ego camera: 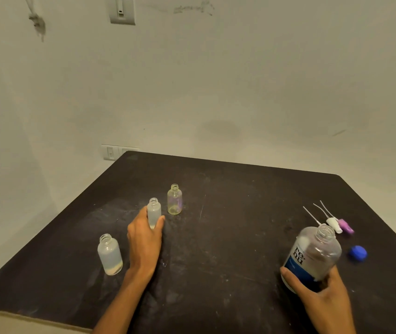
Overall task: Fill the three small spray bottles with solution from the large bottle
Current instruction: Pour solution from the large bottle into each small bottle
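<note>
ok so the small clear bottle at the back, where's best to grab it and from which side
Judging from its pose, grip the clear bottle round its straight body, below the shoulder, coming from the near left with the left hand. It stands upright, uncapped and apart from the others, so a side grip keeps the mouth free for pouring; the neck is narrow and threaded.
</note>
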